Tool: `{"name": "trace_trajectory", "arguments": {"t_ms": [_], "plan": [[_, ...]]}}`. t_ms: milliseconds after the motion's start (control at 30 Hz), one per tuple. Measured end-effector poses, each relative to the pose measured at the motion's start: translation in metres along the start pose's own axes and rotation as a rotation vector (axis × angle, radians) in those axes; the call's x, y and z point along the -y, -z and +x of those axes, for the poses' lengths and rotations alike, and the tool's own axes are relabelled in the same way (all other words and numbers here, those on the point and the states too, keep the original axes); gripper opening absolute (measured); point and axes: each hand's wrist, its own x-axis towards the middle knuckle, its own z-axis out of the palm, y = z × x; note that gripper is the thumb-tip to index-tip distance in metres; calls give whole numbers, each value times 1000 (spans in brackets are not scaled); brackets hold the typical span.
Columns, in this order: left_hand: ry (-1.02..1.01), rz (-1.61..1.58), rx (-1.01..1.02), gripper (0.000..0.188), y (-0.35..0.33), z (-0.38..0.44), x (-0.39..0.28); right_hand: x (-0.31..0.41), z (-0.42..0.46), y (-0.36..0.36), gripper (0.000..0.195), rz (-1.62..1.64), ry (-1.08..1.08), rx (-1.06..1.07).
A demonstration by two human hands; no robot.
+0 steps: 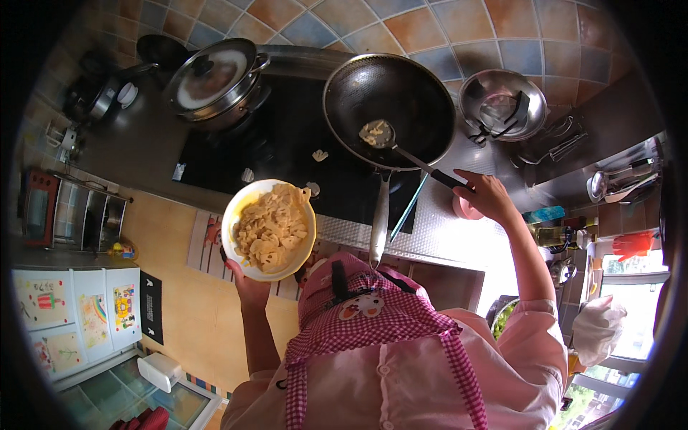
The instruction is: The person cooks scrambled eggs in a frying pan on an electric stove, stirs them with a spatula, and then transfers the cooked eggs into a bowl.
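My left hand (250,285) holds a white bowl with a yellow rim (230,215) from below, out in front of the cooktop's edge. Sliced, pale brown food (274,226) fills the bowl. My right hand (484,196) grips the black handle of a slotted metal ladle (411,156). The ladle's head lies inside a dark wok (414,97), with a few pale bits of food in it. The wok stands on the black glass cooktop (279,140), its metal handle (380,220) pointing towards me.
A lidded steel pot (215,80) stands on the cooktop's left. Right of the wok are a steel basin (502,102) with black tongs and a pink bowl (466,208). Bottles (548,235) line the right side. A glass lid's edge (408,207) shows beside the wok handle.
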Motion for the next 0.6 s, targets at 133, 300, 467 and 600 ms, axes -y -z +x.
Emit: {"name": "trace_trajectory", "arguments": {"t_ms": [133,300,467,600], "plan": [[-63,71,11,66,-12,-8,2,-28,-7,-10,34,778,-209,-229],[-64,81,33,66,-21,-1,20,-64,-38,-165,24,-10,-96,-142],[-67,109,105,63,-51,-7,16,5,-12,-204,27,-378,322,-77],[-31,32,64,62,-48,-11,16,-2,6,-214,19,-458,473,32]]}}
